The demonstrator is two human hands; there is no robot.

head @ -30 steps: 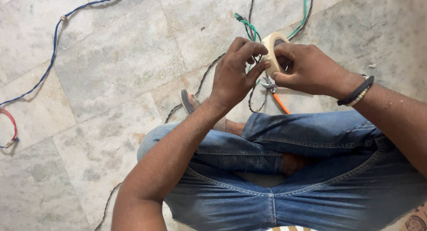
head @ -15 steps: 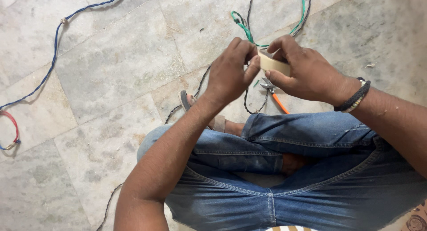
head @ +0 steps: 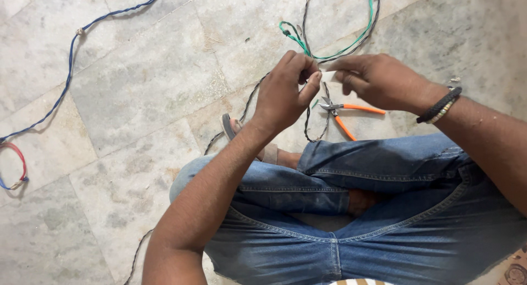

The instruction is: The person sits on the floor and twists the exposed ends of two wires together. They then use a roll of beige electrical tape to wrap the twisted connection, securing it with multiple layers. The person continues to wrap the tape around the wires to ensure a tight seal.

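Over crossed legs, above the floor | left hand pinches dark twisted wire steady | right hand grips pale tape strip taut beside it | orange-handled pliers parked just below, within reach

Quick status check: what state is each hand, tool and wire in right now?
Left hand: fingers pinched on the dark wire, raised off the floor.
Right hand: holds a pale strip of tape by the left fingertips.
Dark wire: looped, hanging from the hands.
Orange-handled pliers: lying on the floor, handles apart, untouched.
Green wire: loose on the floor.
Blue wire: loose on the floor.
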